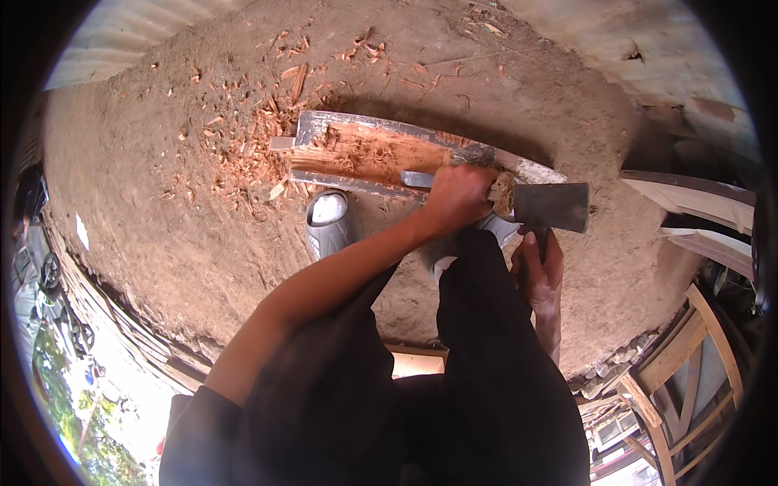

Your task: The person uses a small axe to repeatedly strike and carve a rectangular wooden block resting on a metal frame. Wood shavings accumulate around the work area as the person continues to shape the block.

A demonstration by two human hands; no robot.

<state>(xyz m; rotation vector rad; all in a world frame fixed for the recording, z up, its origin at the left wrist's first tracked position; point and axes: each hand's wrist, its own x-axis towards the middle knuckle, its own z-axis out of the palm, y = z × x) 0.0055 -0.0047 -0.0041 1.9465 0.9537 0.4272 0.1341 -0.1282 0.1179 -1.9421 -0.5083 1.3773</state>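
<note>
The left hand [458, 194] is clenched around the axe [541, 206] just behind its head, over the near end of the hewn plank [381, 154] lying mid-ground on the dirt floor [162, 162]. The right hand [541, 271], apparently gripping the handle lower, is partly hidden behind the knee.

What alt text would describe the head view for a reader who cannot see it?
Seen from above, a person's left hand grips a hatchet just behind its head, over a partly hewn wooden plank lying on a dirt floor. The right hand holds the handle lower down. Wood chips lie scattered around.
</note>
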